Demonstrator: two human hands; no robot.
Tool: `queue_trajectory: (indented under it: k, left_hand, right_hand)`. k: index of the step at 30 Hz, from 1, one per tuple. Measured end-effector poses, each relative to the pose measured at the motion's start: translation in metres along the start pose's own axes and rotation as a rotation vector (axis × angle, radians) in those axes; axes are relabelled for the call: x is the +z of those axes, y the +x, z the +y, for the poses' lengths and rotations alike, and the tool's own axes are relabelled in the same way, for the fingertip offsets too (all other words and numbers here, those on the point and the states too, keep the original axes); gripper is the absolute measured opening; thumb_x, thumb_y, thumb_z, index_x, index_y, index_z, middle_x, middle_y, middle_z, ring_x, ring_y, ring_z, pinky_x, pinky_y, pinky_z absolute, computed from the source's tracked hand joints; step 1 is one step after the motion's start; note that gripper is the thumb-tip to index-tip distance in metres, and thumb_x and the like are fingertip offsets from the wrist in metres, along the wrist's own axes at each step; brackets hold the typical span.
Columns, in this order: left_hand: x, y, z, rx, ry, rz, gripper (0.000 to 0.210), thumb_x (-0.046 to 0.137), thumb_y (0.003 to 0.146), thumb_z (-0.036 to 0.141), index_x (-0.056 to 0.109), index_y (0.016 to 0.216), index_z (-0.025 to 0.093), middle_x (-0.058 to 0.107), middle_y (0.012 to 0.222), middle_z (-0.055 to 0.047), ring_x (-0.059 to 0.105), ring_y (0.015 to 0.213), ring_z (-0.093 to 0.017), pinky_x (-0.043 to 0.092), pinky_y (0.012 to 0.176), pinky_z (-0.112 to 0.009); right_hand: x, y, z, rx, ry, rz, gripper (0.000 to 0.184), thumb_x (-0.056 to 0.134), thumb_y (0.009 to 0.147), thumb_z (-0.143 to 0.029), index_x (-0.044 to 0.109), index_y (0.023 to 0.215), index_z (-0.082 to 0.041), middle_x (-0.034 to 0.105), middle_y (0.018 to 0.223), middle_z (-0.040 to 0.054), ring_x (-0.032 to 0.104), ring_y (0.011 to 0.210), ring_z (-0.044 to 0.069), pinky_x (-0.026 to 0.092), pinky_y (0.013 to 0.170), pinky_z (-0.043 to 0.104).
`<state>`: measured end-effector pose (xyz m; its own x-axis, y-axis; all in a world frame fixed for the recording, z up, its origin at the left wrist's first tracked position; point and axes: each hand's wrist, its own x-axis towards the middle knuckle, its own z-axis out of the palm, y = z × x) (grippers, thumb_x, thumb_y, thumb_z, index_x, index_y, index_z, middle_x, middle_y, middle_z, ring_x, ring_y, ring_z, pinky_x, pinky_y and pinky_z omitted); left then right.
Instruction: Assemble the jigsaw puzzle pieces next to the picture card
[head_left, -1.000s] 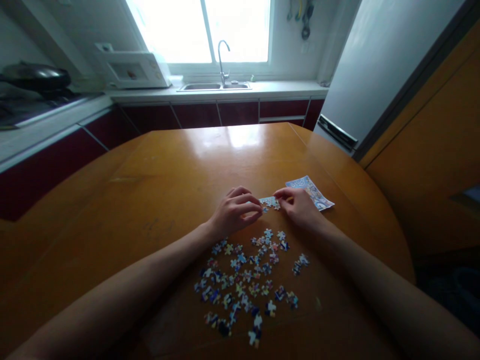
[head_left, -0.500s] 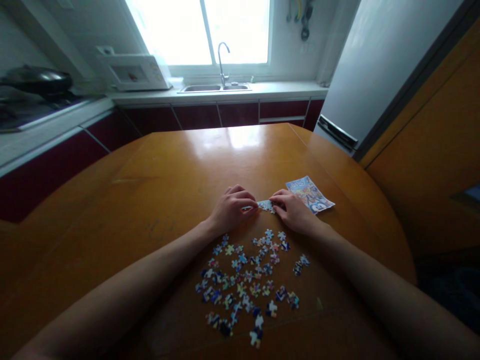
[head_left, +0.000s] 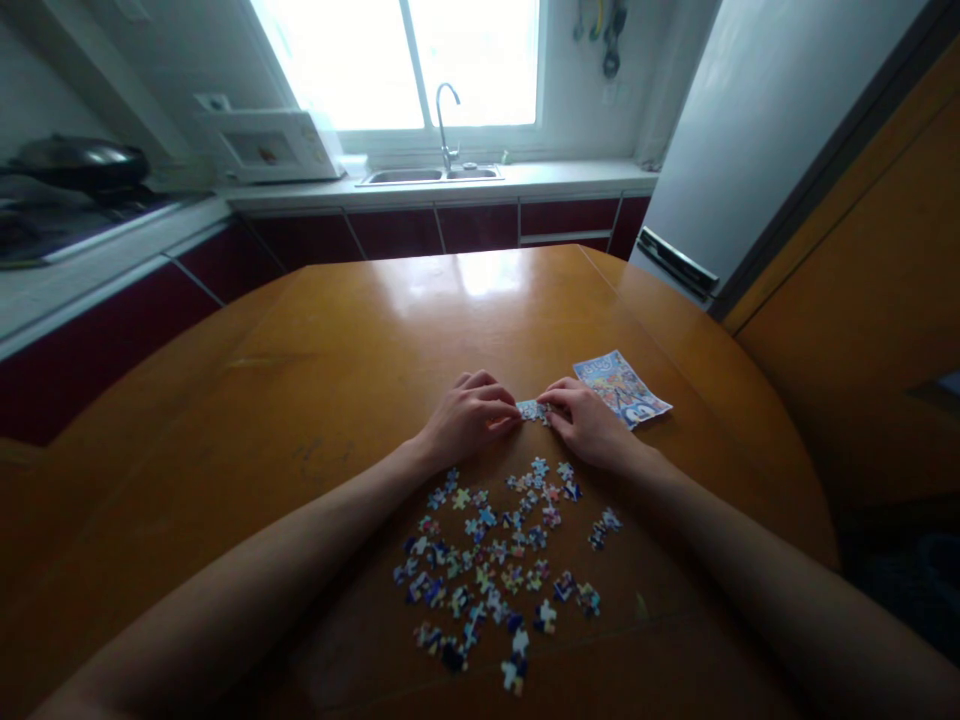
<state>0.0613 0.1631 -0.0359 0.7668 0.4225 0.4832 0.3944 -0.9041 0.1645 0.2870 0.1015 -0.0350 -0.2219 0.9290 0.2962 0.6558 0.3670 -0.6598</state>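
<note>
Hands meet over the round wooden table (head_left: 337, 330): I see my left hand (head_left: 465, 422) and right hand (head_left: 589, 425) curled, fingertips pinching a small joined strip of puzzle pieces (head_left: 532, 411) between them, flat on the wood. Loose puzzle pieces (head_left: 495, 560) lie scattered just nearer me, between my forearms. A printed picture card (head_left: 621, 387) rests just beyond my right hand. Behind, a sink (head_left: 427, 174) sits under the bright window.
</note>
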Motion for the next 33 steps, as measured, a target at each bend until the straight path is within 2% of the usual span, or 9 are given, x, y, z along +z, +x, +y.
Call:
queue_trajectory:
  k: [20, 23, 28, 33]
  left_hand:
    - [0.0015, -0.0004, -0.0014, -0.009, 0.017, -0.025, 0.014, 0.063, 0.095, 0.033, 0.076, 0.092, 0.028, 0.071, 0.097, -0.001, 0.056, 0.092, -0.019, 0.043, 0.084, -0.035]
    - [-0.0001, 0.0002, -0.0002, -0.034, -0.019, 0.012, 0.015, 0.061, 0.095, 0.025, 0.075, 0.097, 0.025, 0.07, 0.1, -0.003, 0.055, 0.095, -0.02, 0.046, 0.086, -0.036]
    - [0.0006, -0.0023, -0.0026, -0.061, -0.061, 0.038, 0.029, 0.055, 0.09, 0.007, 0.075, 0.098, 0.026, 0.069, 0.105, -0.004, 0.054, 0.101, -0.021, 0.049, 0.089, -0.039]
    - [0.003, -0.0042, -0.0072, -0.077, -0.069, 0.039, 0.026, 0.059, 0.089, 0.008, 0.076, 0.093, 0.027, 0.068, 0.105, -0.004, 0.053, 0.1, -0.022, 0.05, 0.087, -0.038]
  right_hand:
    - [0.0038, -0.0011, 0.0038, -0.004, 0.02, 0.033, 0.024, 0.054, 0.09, -0.007, 0.072, 0.101, -0.017, 0.064, 0.103, 0.0095, 0.06, 0.1, 0.02, 0.049, 0.097, 0.037]
    - [0.0048, -0.0023, 0.0033, -0.022, -0.01, 0.037, 0.027, 0.052, 0.091, -0.007, 0.072, 0.105, -0.018, 0.063, 0.108, 0.0101, 0.059, 0.103, 0.02, 0.048, 0.099, 0.037]
    - [0.0053, -0.0046, -0.0004, -0.084, -0.114, -0.012, 0.028, 0.053, 0.095, -0.015, 0.073, 0.112, -0.023, 0.06, 0.118, 0.0105, 0.055, 0.113, 0.023, 0.047, 0.102, 0.043]
    - [0.0053, -0.005, -0.0024, -0.111, -0.185, -0.062, 0.032, 0.054, 0.095, -0.017, 0.073, 0.118, -0.027, 0.059, 0.122, 0.0105, 0.054, 0.115, 0.026, 0.047, 0.101, 0.045]
